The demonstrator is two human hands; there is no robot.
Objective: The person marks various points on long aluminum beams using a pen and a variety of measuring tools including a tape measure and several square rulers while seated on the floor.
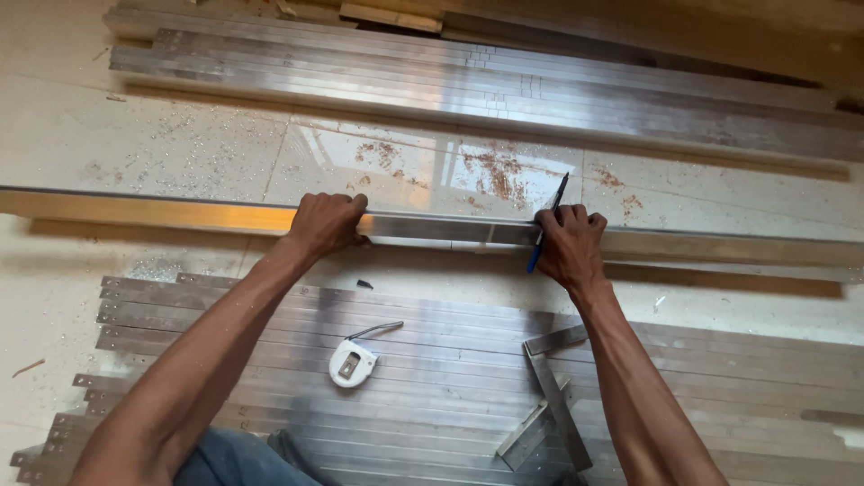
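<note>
The long metal bar (432,227) runs off both side edges of the floor. The left hand (326,223) clamps over it; the right hand (569,245) pinches a pen (547,223), tip hidden.

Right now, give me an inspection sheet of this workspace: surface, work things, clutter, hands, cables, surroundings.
Surface: pale tiled floor, glossy, speckled with metal shavings and rusty smears.
Work things: long aluminium bar lying across the floor; blue pen held tip-up against it.
Clutter: white tape measure and metal try square resting on a layer of flat aluminium strips.
Hands: left hand gripping the bar's top edge; right hand closed round the pen, resting on the bar.
Cables: nothing seen.
Surroundings: stacked aluminium lengths beyond the bar; wood pieces at the top edge.
</note>
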